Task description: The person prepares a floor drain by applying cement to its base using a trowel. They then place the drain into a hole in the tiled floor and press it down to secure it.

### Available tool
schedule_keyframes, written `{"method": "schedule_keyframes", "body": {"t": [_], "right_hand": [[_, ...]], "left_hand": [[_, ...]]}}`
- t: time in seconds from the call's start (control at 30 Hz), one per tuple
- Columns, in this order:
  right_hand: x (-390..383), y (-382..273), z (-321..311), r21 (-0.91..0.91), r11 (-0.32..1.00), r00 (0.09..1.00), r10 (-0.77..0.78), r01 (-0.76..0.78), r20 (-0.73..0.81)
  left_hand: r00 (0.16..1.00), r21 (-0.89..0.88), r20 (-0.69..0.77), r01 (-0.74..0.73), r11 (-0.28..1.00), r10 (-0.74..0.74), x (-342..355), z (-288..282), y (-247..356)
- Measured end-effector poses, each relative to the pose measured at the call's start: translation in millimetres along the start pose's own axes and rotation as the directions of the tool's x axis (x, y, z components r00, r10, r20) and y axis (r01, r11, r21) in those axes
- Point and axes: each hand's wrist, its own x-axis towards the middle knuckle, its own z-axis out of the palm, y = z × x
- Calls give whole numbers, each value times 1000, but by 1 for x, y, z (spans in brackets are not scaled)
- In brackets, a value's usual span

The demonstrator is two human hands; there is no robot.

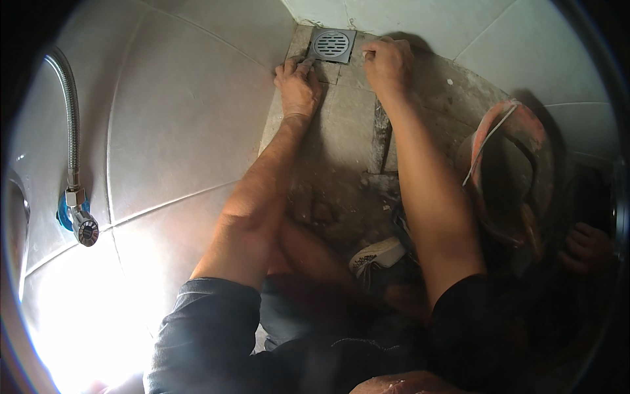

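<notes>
A square metal floor drain cover (332, 44) with a round slotted grate sits in the tiled floor at the far corner. By its near left corner, my left hand (298, 88) rests low, its fingers bent and somewhat apart, the fingertips at the cover's edge. To the right of the cover my right hand (392, 65) is closed, with thumb and forefinger drawn together. Whatever it may pinch is too small to make out. Between my forearms lies a long, narrow, dusty tool (380, 138) whose kind I cannot tell.
An orange-red bucket (484, 128) with a wire handle lies at the right wall. A braided hose (71, 118) runs to a chrome valve (84, 226) on the left wall. A pale shoe (377, 255) is near my legs. Dark, blurred fingers or toes (583, 246) show at far right.
</notes>
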Motion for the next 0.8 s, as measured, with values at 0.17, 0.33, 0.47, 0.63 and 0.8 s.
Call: {"method": "schedule_keyframes", "body": {"t": [0.17, 0.33, 0.47, 0.63, 0.8], "right_hand": [[31, 9, 26, -87, 983, 955, 175, -159, 239], [51, 19, 38, -9, 955, 893, 281, -297, 351], [50, 20, 47, -66, 955, 893, 296, -291, 340], [49, 20, 46, -115, 965, 902, 263, -237, 343], [49, 21, 46, -128, 968, 901, 250, -218, 355]], "left_hand": [[999, 49, 26, -25, 998, 24, -1, -1, -1], [988, 75, 148, -62, 995, 50, -3, -8, 8], [971, 137, 217, -131, 982, 99, -3, -9, 13], [948, 204, 290, -196, 959, 132, -3, -12, 19], [940, 206, 313, -207, 956, 136, -3, -10, 20]]}}
